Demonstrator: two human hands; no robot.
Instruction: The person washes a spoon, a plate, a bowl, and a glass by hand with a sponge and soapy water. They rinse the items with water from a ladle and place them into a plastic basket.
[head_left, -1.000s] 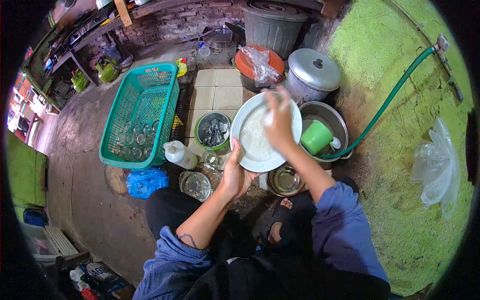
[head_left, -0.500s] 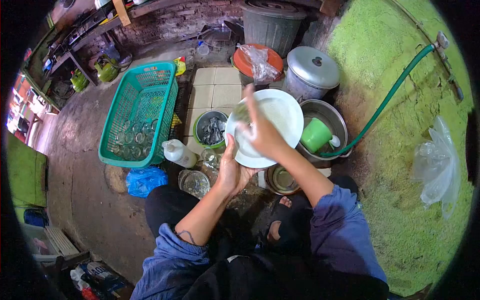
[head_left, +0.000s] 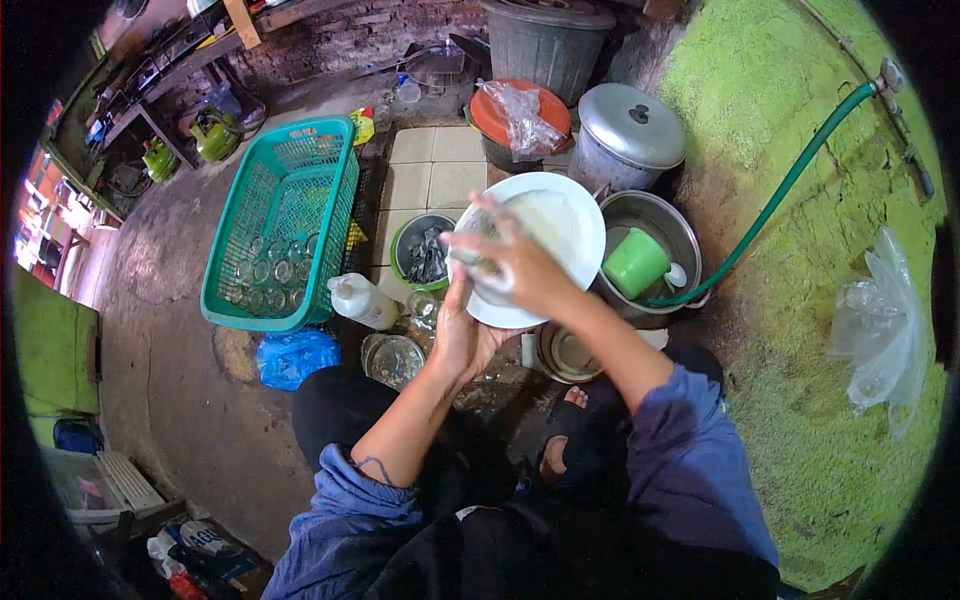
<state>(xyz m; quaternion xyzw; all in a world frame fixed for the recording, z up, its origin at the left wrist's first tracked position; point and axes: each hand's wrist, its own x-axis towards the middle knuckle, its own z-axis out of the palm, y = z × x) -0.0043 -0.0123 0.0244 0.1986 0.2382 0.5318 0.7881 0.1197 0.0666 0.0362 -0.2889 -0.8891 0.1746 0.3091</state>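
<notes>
The left hand (head_left: 462, 335) cups the near rim of a round, glossy white plate (head_left: 560, 225), fingers curled under it. Above it, the right hand (head_left: 515, 268) presses flat on the plate's face, fingers clenched on something blurred. Beyond sits a lidded metal pot (head_left: 630, 125).

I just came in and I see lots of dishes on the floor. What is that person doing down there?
A person is crouched on the floor, washing up. Their left hand holds a soapy white plate from below, and their right hand rubs across its face. Beside it a metal basin holds a green cup, with a green hose running into it. A small bowl of cutlery and a green basket with glasses in it sit to the left.
</notes>
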